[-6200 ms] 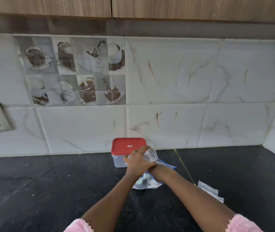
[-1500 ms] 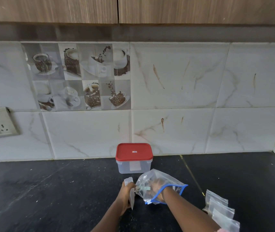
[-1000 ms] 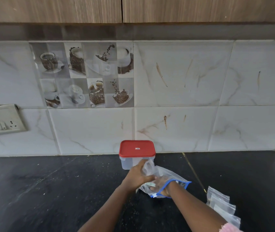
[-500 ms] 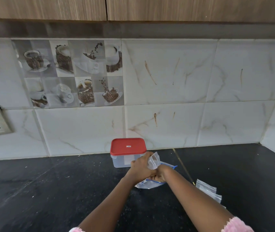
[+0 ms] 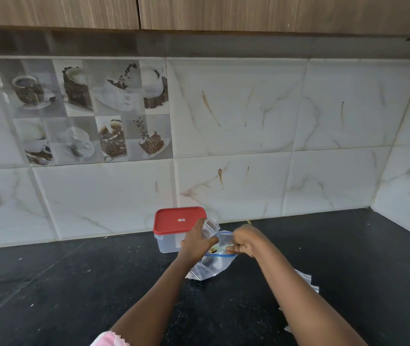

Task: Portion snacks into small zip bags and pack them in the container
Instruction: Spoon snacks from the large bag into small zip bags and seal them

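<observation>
On the black tabletop (image 5: 74, 283) my right hand (image 5: 245, 242) pinches the blue-edged snack bag (image 5: 211, 267) mouth shut-fisted; my left hand (image 5: 196, 242) grips a small zip bag (image 5: 210, 224). Behind stands the container (image 5: 167, 242), its red lid (image 5: 180, 219) bearing a white label too small to read.

Home kitchen — black stone countertop (image 5: 74, 283), marble-look wall tiles (image 5: 236, 108), coffee-print tile (image 5: 86, 111), wooden cabinets (image 5: 199, 11) overhead.

Soft even daylight, no glare; wide-angle bending at edges, slight blur.
</observation>
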{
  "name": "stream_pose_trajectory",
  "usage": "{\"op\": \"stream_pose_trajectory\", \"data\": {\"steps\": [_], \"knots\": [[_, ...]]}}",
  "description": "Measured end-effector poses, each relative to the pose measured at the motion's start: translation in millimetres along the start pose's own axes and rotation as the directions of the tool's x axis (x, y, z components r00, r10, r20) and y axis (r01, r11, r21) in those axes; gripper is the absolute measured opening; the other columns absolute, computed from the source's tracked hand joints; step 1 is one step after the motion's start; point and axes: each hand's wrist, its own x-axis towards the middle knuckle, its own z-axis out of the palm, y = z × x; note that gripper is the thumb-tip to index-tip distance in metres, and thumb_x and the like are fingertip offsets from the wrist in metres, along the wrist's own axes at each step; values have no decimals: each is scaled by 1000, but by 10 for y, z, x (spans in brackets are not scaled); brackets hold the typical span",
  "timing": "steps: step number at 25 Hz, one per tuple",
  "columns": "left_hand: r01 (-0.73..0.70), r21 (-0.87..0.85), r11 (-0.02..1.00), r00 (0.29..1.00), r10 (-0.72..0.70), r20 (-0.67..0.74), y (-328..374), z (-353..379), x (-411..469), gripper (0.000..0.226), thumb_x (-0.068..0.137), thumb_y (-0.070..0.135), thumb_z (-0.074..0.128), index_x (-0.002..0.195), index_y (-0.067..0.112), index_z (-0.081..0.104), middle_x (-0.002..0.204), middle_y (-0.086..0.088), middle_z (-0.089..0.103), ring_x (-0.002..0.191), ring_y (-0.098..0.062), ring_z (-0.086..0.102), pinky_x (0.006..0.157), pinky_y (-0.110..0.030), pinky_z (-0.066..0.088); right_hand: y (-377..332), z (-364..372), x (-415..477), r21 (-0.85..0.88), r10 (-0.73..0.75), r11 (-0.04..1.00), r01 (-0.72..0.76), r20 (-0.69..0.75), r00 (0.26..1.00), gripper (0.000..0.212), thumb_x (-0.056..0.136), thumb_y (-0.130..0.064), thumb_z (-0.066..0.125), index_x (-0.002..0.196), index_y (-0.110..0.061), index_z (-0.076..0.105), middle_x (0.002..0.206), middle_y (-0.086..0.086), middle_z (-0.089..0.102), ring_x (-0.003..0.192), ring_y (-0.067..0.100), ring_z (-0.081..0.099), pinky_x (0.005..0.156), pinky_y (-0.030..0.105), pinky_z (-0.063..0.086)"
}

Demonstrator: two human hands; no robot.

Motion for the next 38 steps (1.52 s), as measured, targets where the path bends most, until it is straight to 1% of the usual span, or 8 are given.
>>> {"op": "stream_pose_trajectory", "data": {"steps": [4, 13, 18, 22, 28, 32, 35, 38], "knots": [[11, 13, 1000, 1000, -11, 1, -29, 11, 6, 66, 72, 28, 63, 133, 19, 39, 123, -5, 56, 110, -27, 54, 96, -44, 46, -20, -242, -136, -1, -19, 1000, 19, -94, 995, 17, 88, 11, 40, 96, 9, 54, 89, 21, 56, 52, 24, 57, 41, 24, 51], [56, 19, 998, 993, -58, 101, -166, 129, -67, 54, 71, 37, 68, 114, 41, 35, 111, 11, 54, 108, -20, 56, 99, -48, 45, -53, -631, -508, 59, -92, 994, 96, -75, 993, 24, 85, 18, 37, 88, 17, 60, 77, 22, 56, 54, 19, 52, 38, 17, 47], [34, 4, 999, 993, -34, 110, -231, 248, -102, 48, 73, 41, 69, 107, 49, 37, 106, 21, 53, 109, -16, 56, 103, -49, 41, -26, -381, -449, -142, -214, 970, 198, -105, 971, 23, 77, 7, 47, 80, 9, 69, 86, 25, 69, 67, 21, 59, 73, 32, 54], [49, -55, 997, 995, -44, 92, -260, 242, -116, 53, 72, 37, 68, 114, 44, 38, 110, 12, 58, 110, -19, 57, 103, -48, 41, 54, -155, -493, -593, -492, 716, 369, -54, 869, 37, 80, 2, 47, 105, -10, 72, 100, 10, 73, 83, 19, 67, 80, 30, 55], [72, -78, 994, 995, -67, 70, -241, 211, -106, 72, 60, 45, 60, 127, 30, 40, 122, 2, 60, 112, -22, 57, 104, -48, 41, 224, -145, -575, -801, -661, 328, 501, 184, 727, 44, 91, -2, 47, 131, -17, 56, 124, 6, 61, 110, 21, 58, 95, 31, 48], [75, -62, 995, 995, -70, 67, -271, 244, -68, 71, 67, 43, 66, 131, 29, 39, 129, 0, 57, 116, -24, 54, 106, -49, 39, 223, -235, -615, -844, -694, 277, 459, 155, 703, 47, 90, -3, 48, 134, -20, 53, 129, 2, 59, 116, 19, 57, 98, 30, 47], [49, -63, 997, 998, -46, 48, -313, 246, -4, 65, 77, 35, 70, 133, 28, 40, 133, 0, 54, 122, -26, 50, 107, -49, 38, 189, -329, -654, -868, -702, 345, 357, 14, 712, 42, 87, -2, 45, 121, -19, 63, 116, 3, 64, 108, 23, 60, 88, 31, 51], [7, -102, 995, 1000, -5, 19, -326, 195, 61, 61, 81, 26, 71, 135, 20, 42, 127, 2, 53, 117, -19, 52, 93, -27, 47, 202, -229, -565, -904, -607, 266, 334, 112, 786, 45, 87, -2, 45, 119, -26, 65, 111, 7, 64, 102, 24, 61, 81, 31, 49]]}}
